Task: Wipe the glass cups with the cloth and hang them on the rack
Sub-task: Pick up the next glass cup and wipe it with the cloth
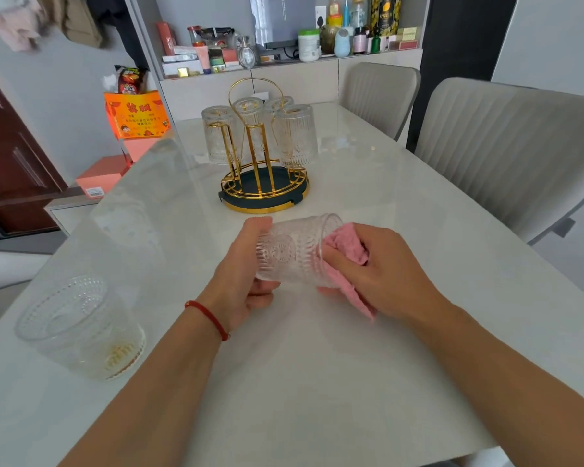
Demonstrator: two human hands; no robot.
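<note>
Near the rack (264, 183), the left hand (246, 281) grips a fragile, ribbed glass cup (292, 252) by its base while the right hand (378, 271) pinches a soft cloth (349, 244) at its rim

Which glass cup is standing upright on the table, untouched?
The glass cup at the table's near left corner. It stands mouth up; four hang upside down on the rack, and one is held sideways in the hands.
</note>
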